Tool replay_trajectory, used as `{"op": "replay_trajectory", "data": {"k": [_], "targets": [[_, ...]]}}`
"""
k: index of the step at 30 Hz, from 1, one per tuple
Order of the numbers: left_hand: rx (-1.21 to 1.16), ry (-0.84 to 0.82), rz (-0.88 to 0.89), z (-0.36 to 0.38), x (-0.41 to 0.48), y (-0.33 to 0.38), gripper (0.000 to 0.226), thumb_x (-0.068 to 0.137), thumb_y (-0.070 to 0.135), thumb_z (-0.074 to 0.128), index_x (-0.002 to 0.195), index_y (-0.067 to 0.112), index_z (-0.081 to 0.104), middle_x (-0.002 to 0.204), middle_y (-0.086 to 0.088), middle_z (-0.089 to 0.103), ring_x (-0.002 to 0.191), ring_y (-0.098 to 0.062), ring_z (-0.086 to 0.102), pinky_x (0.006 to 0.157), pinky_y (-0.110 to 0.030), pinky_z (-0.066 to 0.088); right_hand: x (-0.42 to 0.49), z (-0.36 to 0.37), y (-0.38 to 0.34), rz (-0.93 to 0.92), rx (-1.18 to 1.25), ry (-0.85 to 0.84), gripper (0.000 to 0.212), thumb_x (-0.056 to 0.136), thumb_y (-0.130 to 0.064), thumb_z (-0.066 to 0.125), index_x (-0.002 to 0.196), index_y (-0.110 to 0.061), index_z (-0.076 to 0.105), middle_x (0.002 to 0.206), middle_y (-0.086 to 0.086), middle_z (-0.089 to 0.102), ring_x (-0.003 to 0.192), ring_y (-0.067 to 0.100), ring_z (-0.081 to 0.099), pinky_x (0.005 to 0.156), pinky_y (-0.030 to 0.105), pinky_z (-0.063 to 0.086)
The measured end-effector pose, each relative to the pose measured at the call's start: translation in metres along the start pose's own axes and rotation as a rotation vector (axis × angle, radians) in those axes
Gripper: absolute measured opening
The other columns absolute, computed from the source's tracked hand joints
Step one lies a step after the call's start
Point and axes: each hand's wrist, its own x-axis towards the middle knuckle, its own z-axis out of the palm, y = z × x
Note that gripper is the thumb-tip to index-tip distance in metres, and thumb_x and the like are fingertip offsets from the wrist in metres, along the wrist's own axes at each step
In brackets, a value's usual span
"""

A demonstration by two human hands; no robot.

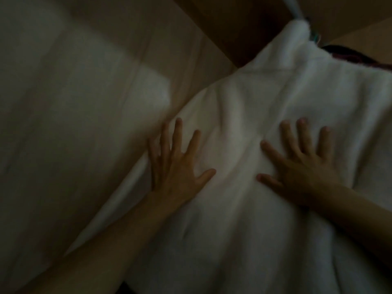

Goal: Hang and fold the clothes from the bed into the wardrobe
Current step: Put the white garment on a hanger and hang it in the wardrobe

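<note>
White garment [275,92] hangs below the hanger hook [295,8]; my left hand [176,168] and right hand [301,168] press it flat, fingers spread, gripping nothing; I judge it soft, light, limp, best held at the shoulders just under that hook.

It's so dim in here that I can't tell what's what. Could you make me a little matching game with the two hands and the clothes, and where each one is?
Things:
1 left hand
2 right hand
3 white garment
4 dark cloth

Places:
A peeks out at the upper right
B spread over the white garment's left edge
C hangs across the middle, creased
D flat on the white garment, right of centre

Pairs: 1-B; 2-D; 3-C; 4-A
</note>
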Motion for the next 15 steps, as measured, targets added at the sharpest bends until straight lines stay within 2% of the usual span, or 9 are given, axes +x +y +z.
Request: {"op": "replay_trajectory", "data": {"k": [2,5,7,12,15], "targets": [[-0.004,-0.029,-0.106,0.0,0.002,-0.005,0.103,0.066,0.089,0.042,0.153,0.042,0.016,0.166,-0.012,-0.001,0.151,-0.039,-0.004,0.111,-0.072,0.003,-0.001,0.0,0.0,-0.001,-0.001,-0.008,0.091,0.072,-0.089,-0.006,0.153,-0.047,0.0,0.161,0.01,-0.023,0.144,0.039,-0.03,0.11,0.065,-0.018],[-0.122,-0.231,-0.275,0.011,0.002,-0.01,0.108,0.061,0.096,0.038,0.149,0.052,-0.008,0.165,-0.008,-0.013,0.151,-0.038,-0.007,0.111,-0.073,0.003,0.0,0.001,0.001,-0.009,-0.001,-0.007,0.092,0.072,-0.089,-0.006,0.153,-0.047,0.0,0.161,0.011,-0.024,0.143,0.04,-0.031,0.108,0.064,-0.022],[-0.202,-0.339,-0.307,0.022,-0.003,-0.005,0.11,0.058,0.098,0.035,0.145,0.057,-0.016,0.165,-0.006,-0.014,0.151,-0.036,-0.006,0.11,-0.073,0.005,-0.001,0.001,0.001,-0.013,-0.001,0.003,0.091,0.073,-0.088,-0.005,0.153,-0.046,0.005,0.162,0.011,-0.019,0.144,0.04,-0.028,0.109,0.065,-0.021],[-0.385,-0.506,-0.302,0.056,-0.017,0.039,0.111,0.049,0.104,0.031,0.139,0.064,-0.021,0.166,-0.002,-0.013,0.151,-0.034,-0.01,0.109,-0.073,0.004,-0.006,0.004,0.001,-0.026,0.004,0.026,0.089,0.077,-0.085,0.0,0.154,-0.043,0.014,0.164,0.013,-0.01,0.147,0.04,-0.021,0.113,0.066,-0.011],[-0.513,-0.54,-0.341,0.08,-0.022,0.062,0.113,0.047,0.104,0.033,0.138,0.065,-0.02,0.166,-0.001,-0.01,0.152,-0.035,-0.007,0.11,-0.072,0.009,-0.01,0.008,0.002,-0.043,-0.016,0.038,0.088,0.078,-0.084,0.002,0.154,-0.042,0.016,0.164,0.013,-0.006,0.148,0.041,-0.018,0.113,0.066,-0.01]]}}
